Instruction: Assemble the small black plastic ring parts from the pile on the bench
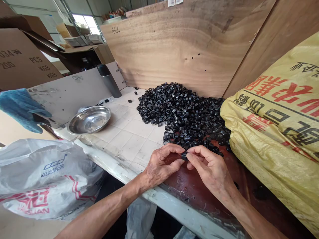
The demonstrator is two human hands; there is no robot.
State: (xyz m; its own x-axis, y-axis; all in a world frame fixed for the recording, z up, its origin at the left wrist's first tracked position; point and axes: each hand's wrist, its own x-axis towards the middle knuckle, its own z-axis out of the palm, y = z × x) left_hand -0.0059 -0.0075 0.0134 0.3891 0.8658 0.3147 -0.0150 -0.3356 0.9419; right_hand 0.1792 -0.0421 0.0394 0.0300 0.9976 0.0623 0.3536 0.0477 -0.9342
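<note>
Between my two hands is a small black plastic part (183,155), just in front of a big pile of similar black ring-like parts (174,106). The thumb and forefinger of my left hand (159,165) pinch its left side. On its right side, the fingertips of my right hand (211,167) are pressed against it, with the other fingers curled below. Both hands are over the dark red surface (184,182) near the front edge of the table.
A steel bowl (89,120) and a dark bottle (109,81) stand on the tiled left part. A yellow sack (279,132) leans at the right. Wooden boards (184,43) close off the back. A white bag (50,179) and a blue glove (22,108) are at the left.
</note>
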